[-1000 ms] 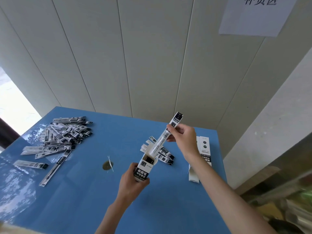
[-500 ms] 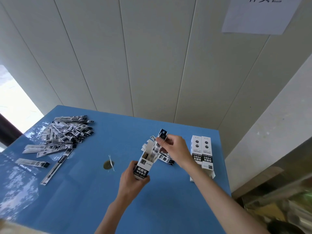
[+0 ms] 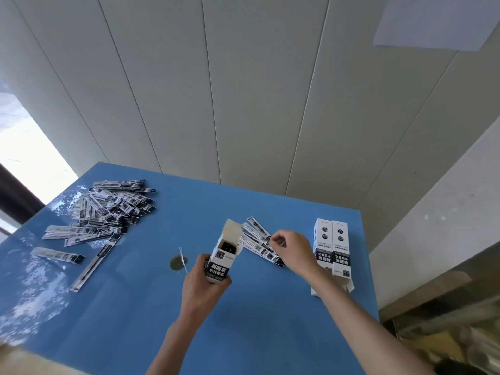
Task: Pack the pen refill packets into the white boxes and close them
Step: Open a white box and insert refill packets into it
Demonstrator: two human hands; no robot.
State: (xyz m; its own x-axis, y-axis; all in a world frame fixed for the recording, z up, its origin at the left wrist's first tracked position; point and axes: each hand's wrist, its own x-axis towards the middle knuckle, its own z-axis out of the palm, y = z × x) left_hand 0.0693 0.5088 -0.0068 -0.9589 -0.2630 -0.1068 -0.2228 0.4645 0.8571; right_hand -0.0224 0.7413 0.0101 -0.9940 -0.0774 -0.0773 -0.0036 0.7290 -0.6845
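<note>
At table centre: open white box (image 3: 222,255) is gripped at its lower end by the left hand (image 3: 203,286), fingers curled round it, flap up, dark packet ends visible inside.
Right hand: right hand (image 3: 290,249) is lowered over the small fan of packets (image 3: 261,244) just right of the box; fingertips look pinched on 1 packet end, contact partly hidden.
Step judged: next packet is being picked for insertion.
Done well: 1 packet should be separated from the fan, aligned with the box's long axis, slid in beside those already inside; box mouth should be kept tilted toward the right hand, flap held clear.
Supply: large pile of packets (image 3: 108,212) lies far left on the blue table (image 3: 257,334), well apart from the box.
Other boxes: 2 white boxes (image 3: 332,247) lie side by side at right, near-end flaps open.
Materials: packets are thin, flat, glossy film strips, slippery, floppy; boxes are light card, long rectangular, easily crushed.
Table: smooth, reflective, small round hole (image 3: 177,263) near centre.
</note>
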